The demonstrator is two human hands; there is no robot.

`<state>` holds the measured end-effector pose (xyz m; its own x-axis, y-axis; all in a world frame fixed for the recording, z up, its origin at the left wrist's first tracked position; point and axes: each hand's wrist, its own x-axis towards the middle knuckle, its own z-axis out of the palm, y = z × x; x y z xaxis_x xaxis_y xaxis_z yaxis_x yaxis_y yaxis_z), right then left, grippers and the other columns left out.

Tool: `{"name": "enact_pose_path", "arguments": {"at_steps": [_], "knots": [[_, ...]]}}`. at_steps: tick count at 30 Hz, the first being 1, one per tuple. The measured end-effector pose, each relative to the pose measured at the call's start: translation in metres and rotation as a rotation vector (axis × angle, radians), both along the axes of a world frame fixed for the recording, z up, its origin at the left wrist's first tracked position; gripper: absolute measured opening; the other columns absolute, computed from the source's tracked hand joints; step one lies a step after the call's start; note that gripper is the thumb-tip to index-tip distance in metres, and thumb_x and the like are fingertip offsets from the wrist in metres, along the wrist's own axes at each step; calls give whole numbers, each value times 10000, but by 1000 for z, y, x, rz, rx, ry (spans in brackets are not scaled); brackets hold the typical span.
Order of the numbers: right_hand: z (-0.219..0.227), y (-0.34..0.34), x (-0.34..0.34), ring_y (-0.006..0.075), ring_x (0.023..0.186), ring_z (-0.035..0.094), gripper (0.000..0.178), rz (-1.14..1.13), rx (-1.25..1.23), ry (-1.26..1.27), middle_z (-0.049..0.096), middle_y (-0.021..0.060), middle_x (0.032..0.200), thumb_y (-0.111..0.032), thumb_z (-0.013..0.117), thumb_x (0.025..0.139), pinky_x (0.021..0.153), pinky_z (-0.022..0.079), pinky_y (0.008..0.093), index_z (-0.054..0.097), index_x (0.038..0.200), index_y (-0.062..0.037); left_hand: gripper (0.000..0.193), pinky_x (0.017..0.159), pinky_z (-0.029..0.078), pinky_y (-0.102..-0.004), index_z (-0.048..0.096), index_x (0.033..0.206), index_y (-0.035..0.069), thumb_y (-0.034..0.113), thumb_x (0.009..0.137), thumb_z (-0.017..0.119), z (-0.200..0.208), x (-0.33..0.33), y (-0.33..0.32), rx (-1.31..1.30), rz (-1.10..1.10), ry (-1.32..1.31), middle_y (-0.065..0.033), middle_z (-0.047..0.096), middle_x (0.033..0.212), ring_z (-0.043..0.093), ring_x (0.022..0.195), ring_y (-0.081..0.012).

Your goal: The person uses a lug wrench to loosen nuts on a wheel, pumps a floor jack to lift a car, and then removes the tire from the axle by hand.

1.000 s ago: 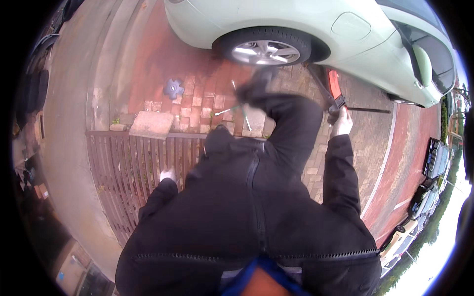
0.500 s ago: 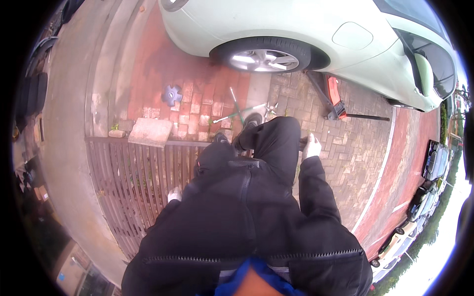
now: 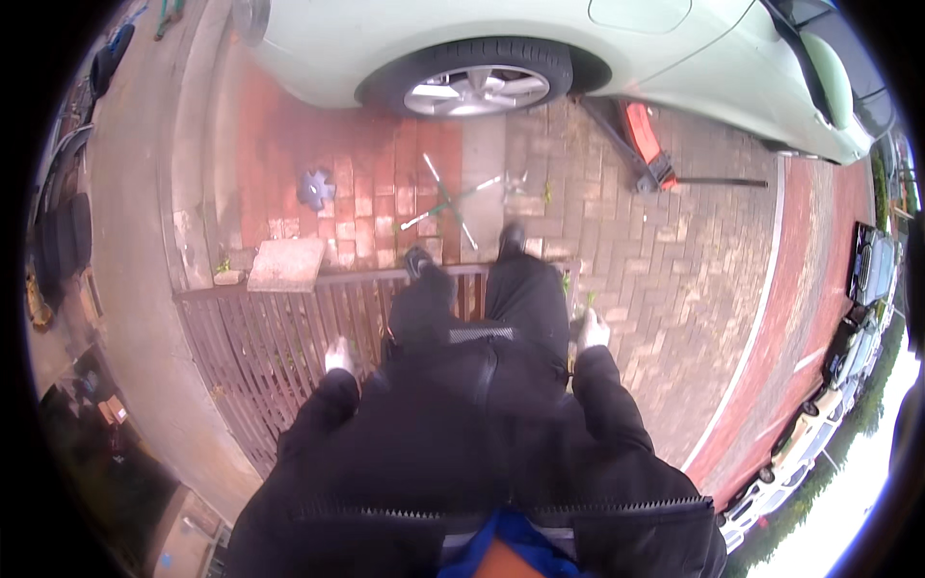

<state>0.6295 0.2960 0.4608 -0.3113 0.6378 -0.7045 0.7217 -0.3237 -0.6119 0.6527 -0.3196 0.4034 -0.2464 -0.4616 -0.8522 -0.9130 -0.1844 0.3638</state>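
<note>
My left hand (image 3: 339, 355) hangs low beside my left leg, above the brown slatted grating (image 3: 275, 347), its fingers loosely bent with nothing in them. Beside my right leg, over the brick paving (image 3: 665, 289), my right hand (image 3: 594, 330) is also empty, its fingers relaxed and partly blurred. In front of my shoes, a four-way lug wrench (image 3: 446, 203) lies on the ground. Past it is the wheel (image 3: 477, 91) of a pale green car (image 3: 434, 24), with tyre and silver spokes in place. A grey-blue wheel centre cap (image 3: 315, 190) lies to the left on red bricks.
An orange and black floor jack (image 3: 647, 154) stands by the car, right of the wheel; its handle (image 3: 723, 182) sticks out to the right. A flat stone slab (image 3: 287, 265) rests at the grating's edge. Parked cars (image 3: 867, 270) line the far right.
My body and view have shifted, and the car, wheel and jack sit higher in view. My left hand shows more fully; my right hand is lower. Both feet now stand on the near side of the wrench.
</note>
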Motion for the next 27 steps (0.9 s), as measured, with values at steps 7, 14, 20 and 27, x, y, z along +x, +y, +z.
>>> {"name": "enact_pose_path", "arguments": {"at_steps": [7, 14, 20, 27], "knots": [[-101, 109, -43, 166, 450, 551, 345, 366, 84, -166, 602, 78, 592, -318, 580, 961, 439, 452, 317, 635, 828, -4, 394, 486, 492, -371, 530, 1274, 70, 366, 1015, 510, 29, -43, 131, -204, -111, 91, -116, 646, 788, 594, 548, -216], [-129, 95, -112, 128, 557, 588, 365, 474, 72, -38, 645, 74, 695, -359, 597, 954, 502, 469, 311, 678, 921, -5, 340, 474, 437, -264, 548, 1186, 87, 384, 1023, 517, 55, -80, 147, -92, -90, 345, -70, 627, 786, 579, 550, -141], [-55, 68, -126, 175, 541, 587, 333, 414, -107, 65, 652, 108, 715, -298, 569, 972, 477, 489, 329, 651, 921, 21, 370, 453, 443, -301, 527, 1213, 79, 395, 1025, 489, 40, -45, 134, -10, -16, 166, -97, 647, 771, 606, 542, -176], [36, 74, -149, 182, 444, 527, 311, 255, 57, 54, 592, 110, 632, -274, 559, 970, 399, 425, 327, 556, 796, -17, 444, 553, 521, -363, 579, 1189, 77, 468, 1005, 479, 12, 14, 70, 55, 1, 75, -128, 682, 864, 656, 636, -215]]}}
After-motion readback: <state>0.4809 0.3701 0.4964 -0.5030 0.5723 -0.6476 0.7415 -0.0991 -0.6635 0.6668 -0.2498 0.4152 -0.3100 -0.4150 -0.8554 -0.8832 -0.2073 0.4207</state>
